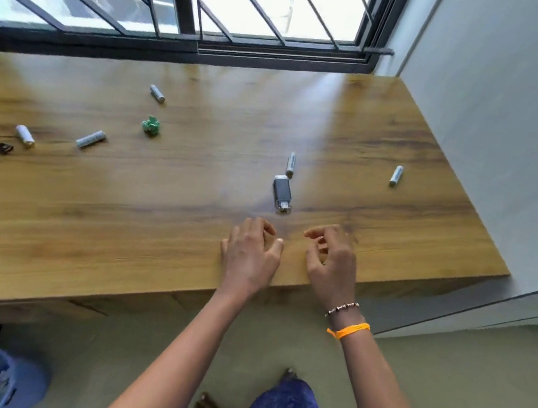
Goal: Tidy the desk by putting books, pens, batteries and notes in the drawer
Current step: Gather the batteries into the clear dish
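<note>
While our left hand (250, 253) and right hand (332, 261) hover empty, fingers apart, five grey cylindrical batteries (90, 139) still litter the wooden counter (188, 227).

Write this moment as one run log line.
left hand: empty, near desk edge | right hand: empty | batteries: on desk | USB stick: nearest

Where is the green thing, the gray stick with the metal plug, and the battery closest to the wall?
green thing (151, 125): head view, its middle.
gray stick (282, 190): head view, its body.
battery (396, 176): head view, mid-length.
</note>
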